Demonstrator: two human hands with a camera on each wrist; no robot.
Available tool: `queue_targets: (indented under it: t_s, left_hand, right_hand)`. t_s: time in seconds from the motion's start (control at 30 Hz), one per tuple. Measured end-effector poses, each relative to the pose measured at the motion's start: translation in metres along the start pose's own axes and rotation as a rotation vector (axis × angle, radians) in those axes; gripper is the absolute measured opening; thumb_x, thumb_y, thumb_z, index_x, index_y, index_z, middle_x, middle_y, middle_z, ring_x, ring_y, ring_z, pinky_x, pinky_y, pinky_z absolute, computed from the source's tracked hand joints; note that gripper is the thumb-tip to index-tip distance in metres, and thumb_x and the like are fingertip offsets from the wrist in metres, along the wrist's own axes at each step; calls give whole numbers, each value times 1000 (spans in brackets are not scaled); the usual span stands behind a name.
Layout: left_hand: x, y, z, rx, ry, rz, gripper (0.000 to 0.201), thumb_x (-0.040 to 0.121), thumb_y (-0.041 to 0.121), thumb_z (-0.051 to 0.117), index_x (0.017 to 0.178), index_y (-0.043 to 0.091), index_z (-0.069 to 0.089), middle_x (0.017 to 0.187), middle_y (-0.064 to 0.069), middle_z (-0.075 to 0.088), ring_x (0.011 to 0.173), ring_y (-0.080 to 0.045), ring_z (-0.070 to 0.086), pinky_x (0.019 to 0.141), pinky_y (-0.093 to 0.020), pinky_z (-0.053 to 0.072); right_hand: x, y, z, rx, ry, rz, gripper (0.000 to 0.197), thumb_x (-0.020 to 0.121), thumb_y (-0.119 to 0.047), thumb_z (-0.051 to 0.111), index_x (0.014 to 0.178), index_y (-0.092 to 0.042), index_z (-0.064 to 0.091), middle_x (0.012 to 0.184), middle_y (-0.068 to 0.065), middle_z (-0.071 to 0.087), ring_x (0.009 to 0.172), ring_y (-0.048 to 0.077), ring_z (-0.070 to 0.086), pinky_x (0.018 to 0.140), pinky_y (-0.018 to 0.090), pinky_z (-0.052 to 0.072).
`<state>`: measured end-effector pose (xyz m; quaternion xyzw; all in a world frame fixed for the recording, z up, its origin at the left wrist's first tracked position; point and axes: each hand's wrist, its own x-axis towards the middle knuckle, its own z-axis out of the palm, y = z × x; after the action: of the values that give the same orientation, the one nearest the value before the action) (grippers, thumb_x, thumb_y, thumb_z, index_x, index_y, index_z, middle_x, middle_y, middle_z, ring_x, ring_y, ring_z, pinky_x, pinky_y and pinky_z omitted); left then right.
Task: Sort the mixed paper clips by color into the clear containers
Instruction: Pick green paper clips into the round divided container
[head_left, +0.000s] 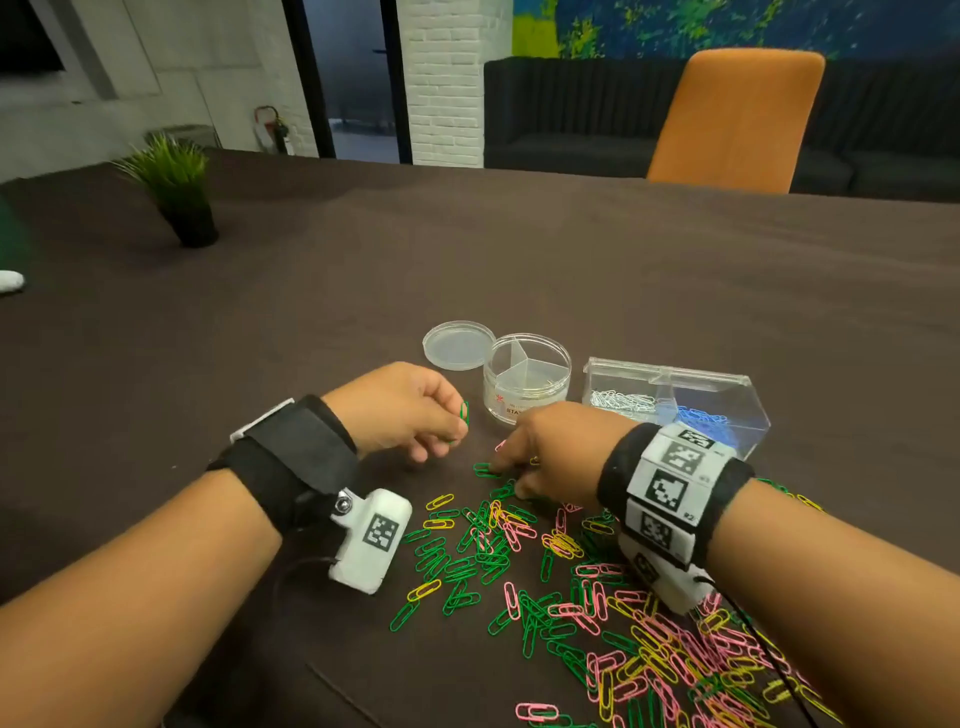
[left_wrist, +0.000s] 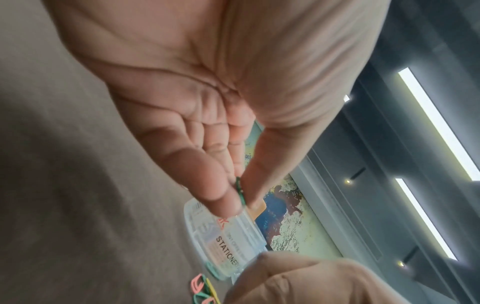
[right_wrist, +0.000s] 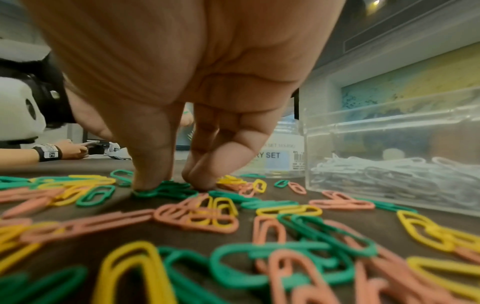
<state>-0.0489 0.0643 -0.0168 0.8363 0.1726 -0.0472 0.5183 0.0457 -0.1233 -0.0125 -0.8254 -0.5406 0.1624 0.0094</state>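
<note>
A dark brown table (head_left: 519, 270) carries the whole scene, its far edge met by an orange chair (head_left: 735, 119) and a small potted grass plant (head_left: 174, 187) standing toward the far left corner. Spread across the near right part of the table, running off the near edge of the head view, lies the heap of mixed paper clips (head_left: 597, 613) in green, pink and yellow. Beyond the heap, toward the table's middle, sits a rectangular clear box (head_left: 675, 402) with white clips in its left compartment and blue clips in its right one. Just to its left stands a round clear container (head_left: 527, 376), divided into three sections, and its loose lid (head_left: 458, 345) lies flat, touching the container's far left side. The left hand (head_left: 400, 408) hovers just left of the round container, thumb and fingertips pinching a single green clip (head_left: 464, 414) held upright above the table. The right hand (head_left: 556, 449) reaches down at the far end of the heap, its thumb (right_wrist: 150, 160) and fingertips (right_wrist: 200, 174) pressed onto a small cluster of green clips (right_wrist: 166, 190) on the tabletop, close together around them.
</note>
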Motion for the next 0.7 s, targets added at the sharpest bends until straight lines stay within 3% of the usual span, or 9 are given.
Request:
queue_targets:
  t_s: [0.13,0.27,0.47,0.6,0.7]
  left_hand:
    - [3,2,-3,-123,71,39,11,86,1,69,92,8,63,73,-7,67,59,-13,62,48,-20,49]
    - [19,20,0,6,104,96,9,87,5,69,86,11,63,73,-5,68,60,-14,63,47,-22,49]
    - [55,58,11,252,176,250,5,83,9,72,89,10,71,68,0,63,55,-9,59,43,-18,46]
    - [64,72,13,521,141,274,7,84,23,72,89,21,77,74,5,71,65,-10,66,58,-22,54]
    - [63,75,7,519,119,251,12,84,17,67,89,22,77,70,2,73,67,-14,71,63,-27,60]
  right_hand:
    - [3,-3,3,-33,6,-52,19,87,-23,65,103,-29,72,91,-11,67,83,13,58,71,20,38]
    - [-2,-1,10,-26,59,-91,8,85,-18,58,81,-24,62,74,-10,56,70,16,53,66,24,44]
    - [-16,22,-23,213,294,57,6,80,-15,63,77,-20,60,69,-7,58,63,10,53,65,23,46]
    - [-11,39,-57,159,435,158,7,82,-17,65,78,-21,61,72,-8,59,68,10,54,68,23,42]
    - [8,42,-67,59,391,198,6,87,-20,62,82,-23,61,77,-9,59,76,14,57,70,25,43]
